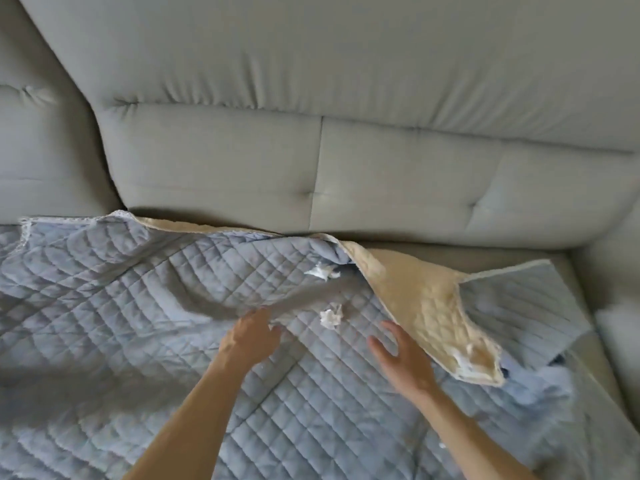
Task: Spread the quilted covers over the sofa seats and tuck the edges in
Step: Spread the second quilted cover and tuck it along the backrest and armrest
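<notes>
Since its far edge is not yet tucked under the sofa backrest (381, 174), the blue quilted cover (138, 306) lies rumpled just below it, tan underside flipped up, the left grip (251, 337) pinching a raised fold, the right grip (403, 358) released, fingers spread, near two white scraps (330, 315).

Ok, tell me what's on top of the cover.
On the cover: two white scraps and its beige flap, folded back. Left hand and right hand reach over it. Anything under the flap is hidden.
</notes>
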